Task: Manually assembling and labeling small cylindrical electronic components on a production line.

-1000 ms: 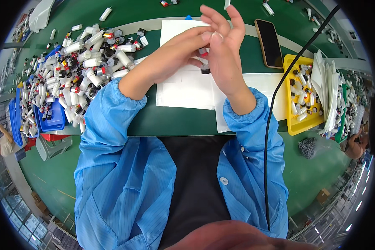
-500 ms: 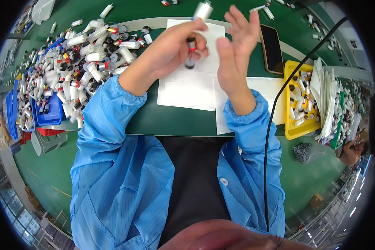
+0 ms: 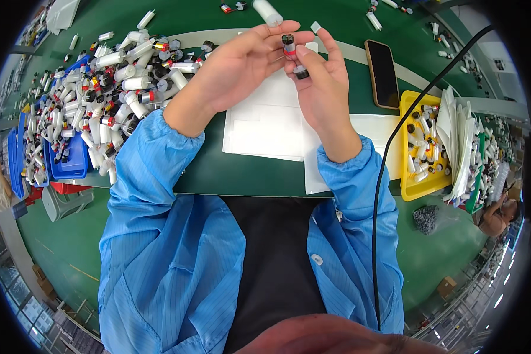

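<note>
My right hand (image 3: 323,88) pinches a small cylindrical part (image 3: 288,49) with a black end and a red band between thumb and fingers. A dark round cap (image 3: 301,72) sits just below it, against the same fingers. My left hand (image 3: 242,66) reaches in from the other side with its fingers stretched out, close behind the small part. Just beyond its fingertips is a white cylindrical bottle (image 3: 268,12); whether they touch it I cannot tell. Under both hands lie white paper sheets (image 3: 262,133) on the green table.
A large heap of white bottles with black and red ends (image 3: 130,79) covers the left side, beside a blue tray (image 3: 71,162). To the right are a phone (image 3: 382,74), a yellow tray (image 3: 416,189) of similar parts and a black cable (image 3: 379,236).
The small black-and-red part has passed from my left hand to my right fingers. My hands have come together. The white bottle has shifted left, and my left fingers have straightened.
</note>
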Motion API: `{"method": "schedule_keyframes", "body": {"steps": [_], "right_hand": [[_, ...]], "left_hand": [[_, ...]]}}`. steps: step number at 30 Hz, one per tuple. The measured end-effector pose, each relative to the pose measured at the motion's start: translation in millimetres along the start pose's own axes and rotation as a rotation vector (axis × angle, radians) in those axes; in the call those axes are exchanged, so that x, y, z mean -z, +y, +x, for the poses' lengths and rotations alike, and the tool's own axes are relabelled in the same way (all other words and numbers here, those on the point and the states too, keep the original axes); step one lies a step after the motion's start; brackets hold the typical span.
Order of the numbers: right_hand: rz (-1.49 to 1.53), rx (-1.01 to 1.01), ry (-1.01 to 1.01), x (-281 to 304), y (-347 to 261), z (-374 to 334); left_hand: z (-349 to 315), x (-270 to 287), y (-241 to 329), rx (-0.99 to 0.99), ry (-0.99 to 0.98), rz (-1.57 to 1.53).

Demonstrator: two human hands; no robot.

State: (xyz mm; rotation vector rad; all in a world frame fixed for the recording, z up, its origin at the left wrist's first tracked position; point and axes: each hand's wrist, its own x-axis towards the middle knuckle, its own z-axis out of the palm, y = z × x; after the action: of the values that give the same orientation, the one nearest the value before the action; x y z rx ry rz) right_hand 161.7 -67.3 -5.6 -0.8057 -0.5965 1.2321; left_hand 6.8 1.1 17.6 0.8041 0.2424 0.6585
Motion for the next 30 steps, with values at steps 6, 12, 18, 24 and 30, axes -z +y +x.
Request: {"method": "schedule_keyframes", "body": {"steps": [6,12,18,24,30], "right_hand": [[-0.008,-0.002,-0.051,-4,-4,-6],[-0.151,0.127,-0.101,-8,-2,-9],[-0.391,0.435,-0.16,-3,9,-8],[-0.577,0.584,-0.114,4,17,1],[-0.3,0.5,-0.117,2,-6,3]], "left_hand": [[4,8,0,-0.147,0.089,0.436],[2,4,1,-0.194,0.129,0.514],[3,1,2,-0.199,0.189,0.552],[6,3,-3,-0.168,0.191,0.401],[4,1,2,-0.095,0.238,0.384]]}}
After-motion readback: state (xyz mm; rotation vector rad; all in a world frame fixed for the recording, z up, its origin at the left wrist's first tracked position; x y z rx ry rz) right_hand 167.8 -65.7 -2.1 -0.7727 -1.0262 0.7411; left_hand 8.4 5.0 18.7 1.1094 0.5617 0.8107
